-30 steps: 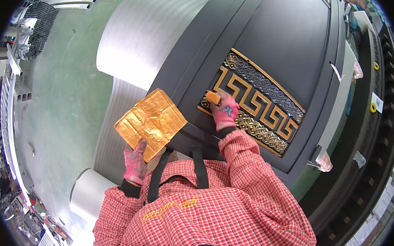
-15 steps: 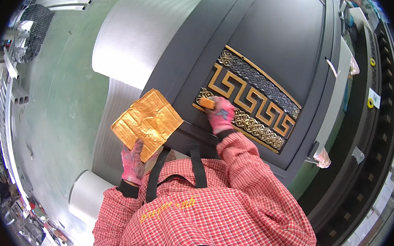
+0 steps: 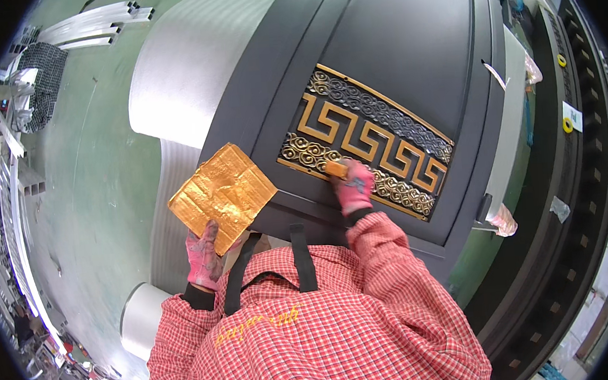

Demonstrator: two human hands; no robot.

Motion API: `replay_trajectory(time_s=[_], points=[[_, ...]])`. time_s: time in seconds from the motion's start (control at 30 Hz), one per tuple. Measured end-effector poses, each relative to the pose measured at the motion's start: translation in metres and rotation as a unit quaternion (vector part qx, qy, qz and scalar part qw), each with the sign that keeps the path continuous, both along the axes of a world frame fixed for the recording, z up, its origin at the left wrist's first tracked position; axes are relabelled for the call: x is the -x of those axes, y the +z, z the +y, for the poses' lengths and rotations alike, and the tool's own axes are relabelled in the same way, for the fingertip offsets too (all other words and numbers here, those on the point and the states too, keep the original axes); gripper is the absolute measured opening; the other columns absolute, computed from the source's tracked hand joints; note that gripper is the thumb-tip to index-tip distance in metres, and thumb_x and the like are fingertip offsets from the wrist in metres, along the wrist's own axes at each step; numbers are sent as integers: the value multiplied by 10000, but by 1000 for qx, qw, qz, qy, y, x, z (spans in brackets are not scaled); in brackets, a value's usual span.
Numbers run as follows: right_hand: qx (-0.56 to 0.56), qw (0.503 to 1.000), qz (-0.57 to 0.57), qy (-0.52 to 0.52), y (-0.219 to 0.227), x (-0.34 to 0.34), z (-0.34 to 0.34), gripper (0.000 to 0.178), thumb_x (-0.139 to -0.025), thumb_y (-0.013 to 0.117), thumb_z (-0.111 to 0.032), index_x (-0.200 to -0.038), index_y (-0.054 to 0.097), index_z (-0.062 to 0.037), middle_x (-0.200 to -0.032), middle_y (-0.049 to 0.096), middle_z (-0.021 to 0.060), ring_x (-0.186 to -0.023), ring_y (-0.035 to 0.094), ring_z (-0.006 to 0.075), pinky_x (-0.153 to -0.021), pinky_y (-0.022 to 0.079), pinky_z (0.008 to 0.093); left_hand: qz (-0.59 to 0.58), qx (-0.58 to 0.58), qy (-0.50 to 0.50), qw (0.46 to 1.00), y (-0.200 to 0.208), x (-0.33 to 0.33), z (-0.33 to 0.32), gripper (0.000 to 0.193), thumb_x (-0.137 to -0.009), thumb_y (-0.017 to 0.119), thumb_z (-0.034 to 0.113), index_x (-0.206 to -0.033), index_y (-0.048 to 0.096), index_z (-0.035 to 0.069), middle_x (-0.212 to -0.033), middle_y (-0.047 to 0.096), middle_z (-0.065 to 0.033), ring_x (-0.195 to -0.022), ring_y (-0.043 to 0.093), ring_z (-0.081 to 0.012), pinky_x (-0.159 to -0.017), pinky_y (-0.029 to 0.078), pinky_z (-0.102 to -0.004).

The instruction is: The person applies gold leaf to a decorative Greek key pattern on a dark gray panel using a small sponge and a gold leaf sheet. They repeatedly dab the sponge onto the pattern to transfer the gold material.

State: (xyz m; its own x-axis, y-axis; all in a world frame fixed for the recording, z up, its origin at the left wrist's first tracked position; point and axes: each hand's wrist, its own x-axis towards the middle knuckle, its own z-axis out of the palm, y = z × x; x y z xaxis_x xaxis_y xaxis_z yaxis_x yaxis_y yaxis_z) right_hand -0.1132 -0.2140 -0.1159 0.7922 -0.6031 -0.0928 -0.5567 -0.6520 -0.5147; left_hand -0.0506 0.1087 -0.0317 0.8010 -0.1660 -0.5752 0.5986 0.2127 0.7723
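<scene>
My left hand (image 3: 204, 257), in a pink stained glove, is closed on the lower edge of a square of cardboard (image 3: 224, 189) coated in shiny gold paint. In my gloved right hand (image 3: 355, 188) is a small orange-gold block (image 3: 336, 169), pressed to the lower scroll band of a raised ornament. That ornament (image 3: 367, 144) has a gold key pattern in the middle and sits in a dark grey door panel (image 3: 395, 33). Gold shows on the scrolls of the near band (image 3: 306, 148); the far scroll band (image 3: 383, 111) looks mostly dark. What the block is made of cannot be told.
Pale foam sheeting (image 3: 184, 71) spreads beyond the panel's left side, and a white roll (image 3: 141, 318) lies on the green floor (image 3: 93, 192). Metal profiles (image 3: 94, 24) lie at the far left. A long dark rail (image 3: 572, 240) with yellow rings runs along the right.
My right hand has moved the orange-gold block rightward along the near scroll band, and more gold scrollwork shows at its left end. The cardboard stays in my left hand. The view has shifted slightly.
</scene>
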Motion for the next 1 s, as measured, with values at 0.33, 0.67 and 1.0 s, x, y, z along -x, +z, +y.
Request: replay_trajectory(time_s=[0.33, 0.67, 1.0], points=[[28, 997, 18, 76, -23, 28, -25, 273, -637, 744, -179, -898, 665, -160, -919, 646, 50, -894, 600, 291, -801, 459, 394, 40, -40, -14, 998, 26, 9, -21, 455, -884, 613, 204, -1265, 387, 99, -1161, 538, -97, -954, 629, -257, -624, 606, -387], [-199, 904, -228, -302, 12, 178, -100, 323, -775, 659, 37, -1076, 576, -46, -945, 652, 61, -781, 634, 160, -685, 522, 250, 45, -16, -106, 993, 49, 11, -32, 407, -888, 612, 196, -1240, 431, 103, -1128, 560, -74, -961, 621, -253, -649, 601, -416], [-557, 405, -606, -398, 259, 319, 11, 183, -849, 653, -160, -1016, 606, -103, -871, 644, 25, -712, 610, 157, -701, 530, 341, 63, -3, -331, 942, 160, 38, -91, 402, -881, 621, 215, -1227, 443, 111, -1133, 567, -70, -921, 640, -255, -593, 597, -396]])
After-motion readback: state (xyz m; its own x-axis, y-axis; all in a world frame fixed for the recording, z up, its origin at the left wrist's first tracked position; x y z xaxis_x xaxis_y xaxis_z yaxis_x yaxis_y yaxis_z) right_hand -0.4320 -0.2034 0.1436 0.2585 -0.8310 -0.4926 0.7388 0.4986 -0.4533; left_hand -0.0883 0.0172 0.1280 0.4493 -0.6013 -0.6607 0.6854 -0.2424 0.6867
